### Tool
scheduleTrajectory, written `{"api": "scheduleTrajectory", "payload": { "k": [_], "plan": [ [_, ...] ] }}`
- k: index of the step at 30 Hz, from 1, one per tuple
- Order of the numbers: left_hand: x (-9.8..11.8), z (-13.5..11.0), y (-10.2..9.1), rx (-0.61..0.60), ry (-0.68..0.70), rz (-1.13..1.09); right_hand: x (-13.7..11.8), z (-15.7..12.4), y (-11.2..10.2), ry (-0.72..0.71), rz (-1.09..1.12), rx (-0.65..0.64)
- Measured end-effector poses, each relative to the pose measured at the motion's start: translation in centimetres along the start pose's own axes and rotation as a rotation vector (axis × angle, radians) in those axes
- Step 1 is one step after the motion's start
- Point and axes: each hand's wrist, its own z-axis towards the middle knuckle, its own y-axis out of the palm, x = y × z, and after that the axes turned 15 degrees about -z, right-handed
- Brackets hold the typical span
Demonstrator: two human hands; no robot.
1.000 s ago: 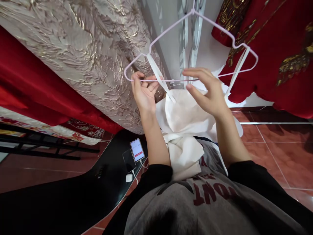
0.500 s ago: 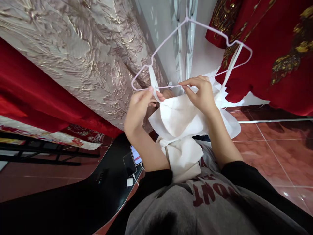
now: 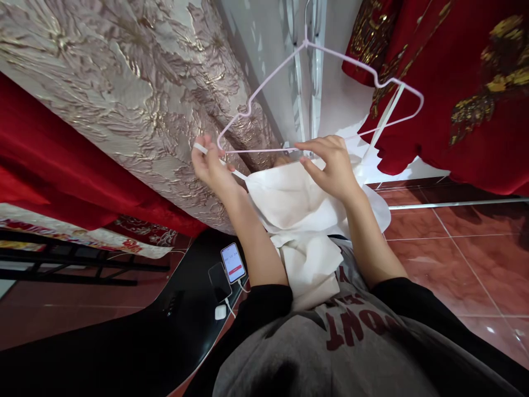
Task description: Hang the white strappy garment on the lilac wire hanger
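Observation:
A pale pink clothes hanger (image 3: 275,71) hangs upright before me. My left hand (image 3: 212,168) is closed on a thin white strap (image 3: 239,175), pulled out beyond the hanger's left end. That strap runs to a white garment (image 3: 289,193), which drapes below the hanger and down over my lap. Its other strap (image 3: 386,117) is looped over the right arm of the hanger. At the lower bar is my right hand (image 3: 330,168), thumb and index finger apart. The index fingertip meets or nearly meets the bar; I cannot tell which.
Textured beige fabric (image 3: 144,110) hangs on the left, and red garments with gold decoration (image 3: 438,110) hang on the right. Two phones (image 3: 233,263) on cables and a white earbud case (image 3: 220,312) lie on a black bench (image 3: 124,331). Red floor tiles (image 3: 463,264) show at right.
The left strap has come off the hanger's left arm, and my left hand has drawn it outward to the left. My right hand's pinch on the lower bar has opened.

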Motion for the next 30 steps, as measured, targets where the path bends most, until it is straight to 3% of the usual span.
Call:
{"api": "scheduleTrajectory", "payload": {
  "k": [5, 7, 10, 11, 13, 15, 19, 23, 28, 30],
  "plan": [
    [-1.8, -1.3, 0.5, -0.250, -0.246, 0.030, -1.2, -0.3, 0.0, -0.041, 0.128, 0.028],
    [-2.1, -2.0, 1.0, -0.285, -0.275, -0.013, -0.4, -0.4, 0.0, 0.034, 0.196, 0.187],
    [-2.3, -2.3, 1.3, -0.261, -0.292, -0.063, 3.0, -0.6, -0.2, 0.306, 0.261, 0.570],
    [-2.3, -2.2, 1.3, -0.259, -0.291, -0.079, 4.2, -0.6, -0.4, 0.405, 0.283, 0.638],
    [-2.3, -2.0, 1.2, -0.266, -0.281, -0.107, 6.0, -0.4, -1.3, 0.577, 0.343, 0.600],
    [-2.4, -1.8, 1.2, -0.273, -0.276, -0.127, 6.4, -0.2, -2.6, 0.679, 0.388, 0.483],
    [-2.5, -1.7, 1.2, -0.290, -0.256, -0.139, 4.7, 0.5, -5.2, 0.700, 0.302, 0.363],
    [-2.4, -1.7, 1.1, -0.287, -0.243, -0.122, 5.0, 1.3, -7.0, 0.611, 0.171, 0.423],
    [-2.5, -1.6, 0.9, -0.293, -0.254, -0.117, 9.9, 0.0, -6.9, 0.528, 0.239, 0.526],
    [-2.6, -1.7, 0.8, -0.314, -0.245, -0.113, 11.3, -1.1, -6.2, 0.545, 0.242, 0.638]
  ]
}}
